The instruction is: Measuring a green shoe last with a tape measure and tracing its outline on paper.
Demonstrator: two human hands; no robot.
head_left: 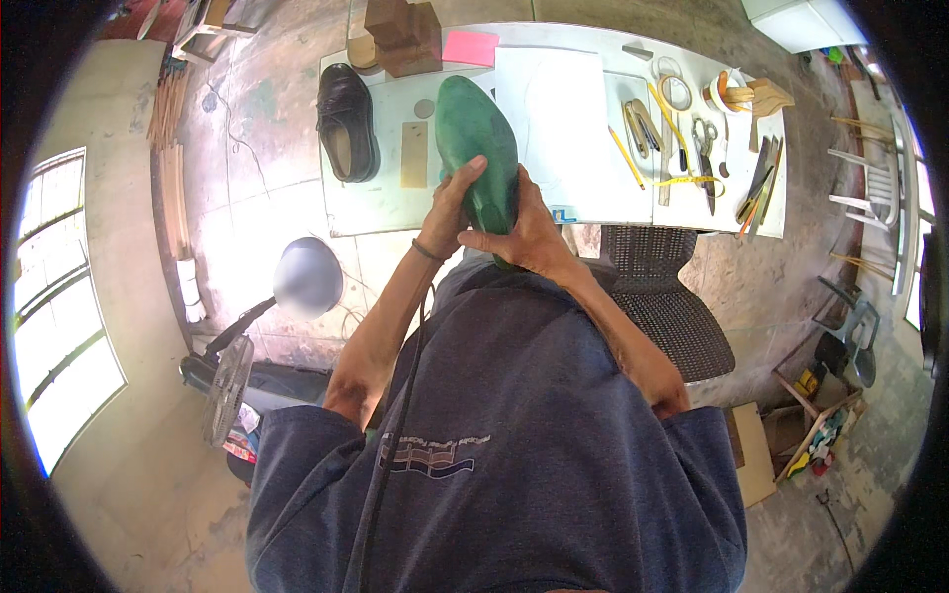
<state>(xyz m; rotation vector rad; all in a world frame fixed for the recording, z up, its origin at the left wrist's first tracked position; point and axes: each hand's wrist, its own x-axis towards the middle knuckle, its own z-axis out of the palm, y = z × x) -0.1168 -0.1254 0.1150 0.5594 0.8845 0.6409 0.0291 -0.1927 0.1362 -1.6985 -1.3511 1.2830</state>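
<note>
A green shoe last [476, 128] is held up in front of me, its broad toe end pointing away over the white table. My left hand [451, 210] grips its left side, with the thumb lying on the top surface. On the opposite side, my right hand [530, 225] wraps the narrower heel end, its thumb stretched across toward the left. Most of my fingers are hidden beneath the last. To the left on the table stands a dark leather shoe [348, 124], beside a tan rectangular strip [414, 155]. A white paper sheet [554, 109] lies right of the last.
Scissors [704, 138], a pencil [626, 158], a yellow measuring tape [689, 181] and a tape roll [676, 93] lie on the table's right part. Wooden blocks [405, 40] stand at the far edge. A woven chair [662, 296] is at my right, a fan [229, 390] at my left.
</note>
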